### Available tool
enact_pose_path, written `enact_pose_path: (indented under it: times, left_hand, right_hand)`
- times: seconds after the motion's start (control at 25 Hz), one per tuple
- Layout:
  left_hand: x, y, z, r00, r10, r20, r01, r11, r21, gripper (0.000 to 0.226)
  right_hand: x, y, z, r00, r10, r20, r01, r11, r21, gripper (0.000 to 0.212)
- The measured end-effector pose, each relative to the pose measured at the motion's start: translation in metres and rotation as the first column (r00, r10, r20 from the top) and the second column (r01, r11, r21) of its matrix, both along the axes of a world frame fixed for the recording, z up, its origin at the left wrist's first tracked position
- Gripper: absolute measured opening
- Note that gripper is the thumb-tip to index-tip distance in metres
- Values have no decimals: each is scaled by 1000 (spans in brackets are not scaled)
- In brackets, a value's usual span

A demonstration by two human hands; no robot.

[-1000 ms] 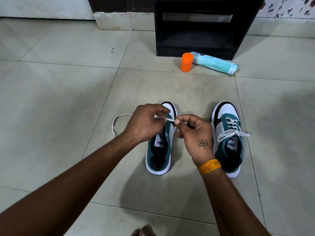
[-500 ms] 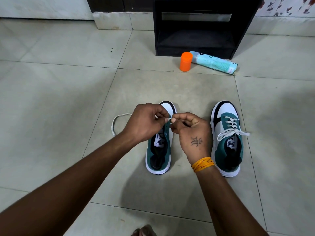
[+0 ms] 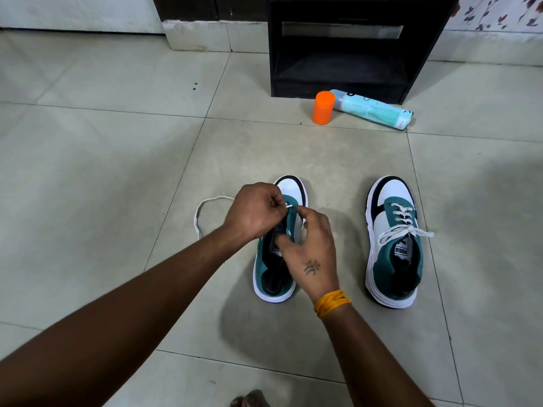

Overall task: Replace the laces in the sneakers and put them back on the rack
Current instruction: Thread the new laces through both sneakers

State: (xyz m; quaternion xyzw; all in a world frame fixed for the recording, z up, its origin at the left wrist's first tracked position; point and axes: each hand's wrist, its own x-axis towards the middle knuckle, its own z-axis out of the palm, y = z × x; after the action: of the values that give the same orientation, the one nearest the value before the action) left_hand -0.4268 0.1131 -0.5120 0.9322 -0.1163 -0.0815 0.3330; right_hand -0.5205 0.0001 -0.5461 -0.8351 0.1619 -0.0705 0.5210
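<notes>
Now my left hand [image 3: 252,214] pinches the white tip of the lace [image 3: 202,211] right at the front eyelets of the unlaced sneaker [image 3: 277,277], while my right hand [image 3: 308,245] has let go of the lace and dropped onto the shoe, fingers curled on the green eyelet flap and thumb at the tongue, steadying it. A second ago both hands held a short stretch of lace taut between them above the shoe; that stretch is gone, so I judge the tip is being fed into a first eyelet. The rest of the lace trails in a loop on the floor [image 3: 88,171], left of the shoe. The other sneaker [image 3: 393,254] stands well to the right, already laced and tied. The rack [image 3: 335,54] waits further off, with an orange cap [image 3: 323,107] and a bottle [image 3: 371,113] lying before it. Most of this shoe's lacing is still ahead.
</notes>
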Motion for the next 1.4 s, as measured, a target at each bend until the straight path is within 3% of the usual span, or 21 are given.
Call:
enact_pose_path:
  times: [0.08,0.2,0.4,0.56,0.64,0.76,1.0,1.12,1.4]
  left_hand:
    - [2,-1,-4,1000,1,-9,-1,1000,12,8]
    - [1,-1,-9,1000,-7,0,7,1000,1,13]
    - [2,-6,-21,996,-31,85,26,998,63,21]
    - [6,-10,-27,985,-95,142,79,990,117,12]
    - [9,-8,-31,989,-69,133,66,997,29,10]
    - [10,-3,-34,1000,1,-6,-2,979,-205,11]
    - [9,2,-38,974,43,-221,-126,916,-380,14]
    - [11,0,-35,978,61,-199,-125,937,-328,13]
    - [-7,-16,-38,985,172,27,-169,980,-102,17]
  right_hand:
    - [4,8,-4,998,-60,23,62,993,-104,45]
    - [5,18,-5,988,-154,35,157,974,-163,53]
    - [5,18,-11,971,-221,92,230,967,-110,42]
    - [5,18,-13,970,-217,109,225,972,-65,40]
    - [6,16,-16,974,-196,113,203,978,-56,38]
    - [7,12,-21,980,-160,122,166,985,-42,36]
    - [5,5,-22,981,-131,144,129,991,24,30]
    - [7,3,-20,984,-123,125,119,992,45,27]
    - [8,-3,-18,989,-86,120,79,995,61,29]
